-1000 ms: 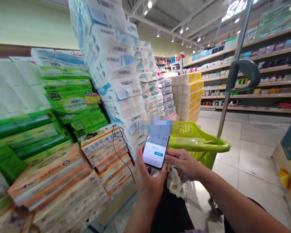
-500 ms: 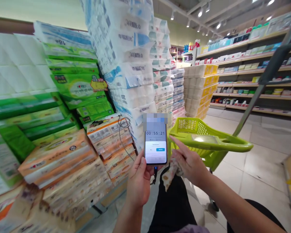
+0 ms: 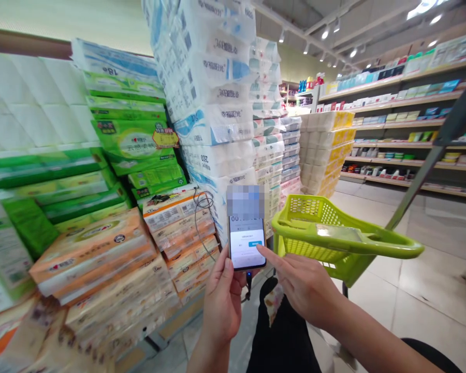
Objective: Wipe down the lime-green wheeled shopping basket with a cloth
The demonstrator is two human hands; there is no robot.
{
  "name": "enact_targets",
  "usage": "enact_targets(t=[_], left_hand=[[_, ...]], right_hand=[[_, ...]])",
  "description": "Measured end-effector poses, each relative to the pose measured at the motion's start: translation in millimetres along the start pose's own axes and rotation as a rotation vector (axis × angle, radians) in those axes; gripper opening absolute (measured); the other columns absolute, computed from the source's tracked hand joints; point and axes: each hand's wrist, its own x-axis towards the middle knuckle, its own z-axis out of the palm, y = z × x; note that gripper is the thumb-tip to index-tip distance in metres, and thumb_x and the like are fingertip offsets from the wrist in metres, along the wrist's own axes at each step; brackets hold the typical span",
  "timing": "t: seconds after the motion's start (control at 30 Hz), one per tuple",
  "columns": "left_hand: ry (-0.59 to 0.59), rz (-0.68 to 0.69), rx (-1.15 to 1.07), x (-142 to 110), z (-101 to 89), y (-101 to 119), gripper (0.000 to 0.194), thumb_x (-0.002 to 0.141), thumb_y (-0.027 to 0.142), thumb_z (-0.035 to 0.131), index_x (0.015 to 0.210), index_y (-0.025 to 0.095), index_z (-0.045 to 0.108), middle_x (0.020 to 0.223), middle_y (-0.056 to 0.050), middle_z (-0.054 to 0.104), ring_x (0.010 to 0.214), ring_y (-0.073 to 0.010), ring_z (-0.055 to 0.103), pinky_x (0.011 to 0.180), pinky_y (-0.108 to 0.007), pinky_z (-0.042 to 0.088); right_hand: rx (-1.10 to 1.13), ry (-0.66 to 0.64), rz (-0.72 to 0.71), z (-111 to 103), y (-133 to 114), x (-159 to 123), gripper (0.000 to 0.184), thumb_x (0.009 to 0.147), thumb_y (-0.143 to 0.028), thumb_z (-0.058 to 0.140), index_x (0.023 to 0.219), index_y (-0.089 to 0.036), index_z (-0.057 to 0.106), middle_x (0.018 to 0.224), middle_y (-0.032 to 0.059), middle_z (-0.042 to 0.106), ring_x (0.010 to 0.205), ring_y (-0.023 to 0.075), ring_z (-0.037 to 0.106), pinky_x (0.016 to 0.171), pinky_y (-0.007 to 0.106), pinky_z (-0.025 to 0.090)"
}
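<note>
My left hand (image 3: pixel 225 290) is wrapped round the lower part of a smartphone (image 3: pixel 247 251), held upright before me. A dialog box with a blue button shows on its lit screen; the top is blurred out. A dark cable (image 3: pixel 249 285) with a small blue light hangs from the phone's bottom end. My right hand (image 3: pixel 306 285) points with its index finger, the tip at the screen by the blue button. The other fingers are curled in, and a patterned cloth (image 3: pixel 273 305) hangs out from under them, most of it hidden by the hand.
A green shopping basket cart (image 3: pixel 334 233) with a grey handle stands ahead to the right. Tall stacks of white tissue packs (image 3: pixel 217 114) rise in front. Green packs (image 3: pixel 128 145) and orange packs (image 3: pixel 89 243) are piled left. Stocked shelves (image 3: pixel 407 124) line the far right.
My right index finger has moved from beside the phone, down and left onto the screen near the blue button. The view has shifted slightly. My left hand still holds the phone.
</note>
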Motion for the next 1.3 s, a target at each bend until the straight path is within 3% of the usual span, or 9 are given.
enact_targets(t=[0.3,0.77,1.0,1.3], left_hand=[[0.031,-0.010,0.004,-0.1,0.8,-3.6,0.055,0.075,0.035,0.075,0.127,0.023,0.059,0.114,-0.010,0.069,0.105,-0.0251,0.066,0.088,-0.035,0.055],[0.023,-0.024,0.012,-0.9,3.5,-4.4,0.050,0.075,0.033,0.076,0.122,0.023,0.062,0.114,-0.009,0.070,0.102,-0.0227,0.067,0.088,-0.034,0.055],[0.002,0.002,0.025,-2.0,2.7,-6.9,0.052,0.077,0.034,0.074,0.126,0.025,0.060,0.117,-0.009,0.068,0.104,-0.0236,0.066,0.086,-0.033,0.056],[0.007,-0.008,0.038,-2.9,1.8,-9.6,0.048,0.077,0.036,0.074,0.123,0.027,0.063,0.118,-0.007,0.068,0.104,-0.0219,0.066,0.087,-0.030,0.056]], right_hand=[[0.039,0.019,0.011,-7.9,1.4,-8.0,0.052,0.091,-0.009,0.038,0.142,-0.018,0.038,0.073,0.0000,0.063,0.060,0.0138,0.053,0.058,0.026,0.042],[0.016,-0.001,0.059,-8.3,5.1,-13.6,0.052,0.089,-0.009,0.037,0.140,-0.016,0.042,0.073,0.0011,0.065,0.061,0.0136,0.057,0.060,0.025,0.045],[-0.025,-0.007,0.062,-24.7,4.4,6.3,0.057,0.092,-0.014,0.035,0.148,-0.017,0.030,0.071,0.0013,0.065,0.060,0.0135,0.059,0.061,0.024,0.047],[-0.331,-0.204,0.155,-46.8,4.0,39.9,0.080,0.080,-0.014,0.048,0.152,-0.012,0.013,0.061,-0.0001,0.065,0.045,0.0133,0.052,0.046,0.023,0.034]])
